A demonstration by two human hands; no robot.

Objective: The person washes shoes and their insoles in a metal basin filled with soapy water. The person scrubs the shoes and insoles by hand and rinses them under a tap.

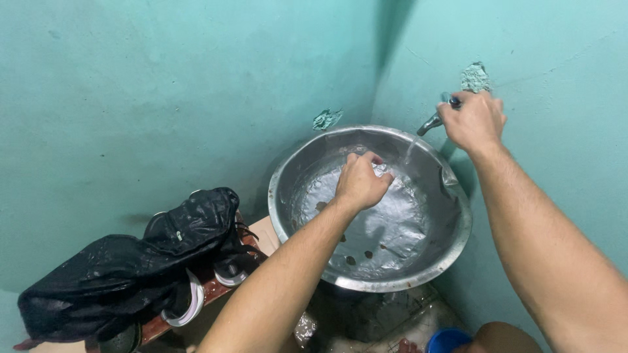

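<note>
A large metal basin (451, 242) sits in the corner of teal walls, holding shallow water and a few dark specks. My left hand (361, 181) reaches into the basin with fingers curled, under a thin stream of water (410, 151); whether it holds something I cannot tell. My right hand (473, 119) grips the handle of a metal tap (430, 122) on the right wall, above the basin's far rim.
A wet black garment (131, 261) lies heaped over a low reddish stand (212, 287) with metal lids or plates (230, 273) at the left. A blue container (447, 340) shows at the bottom edge. The floor under the basin is wet and dirty.
</note>
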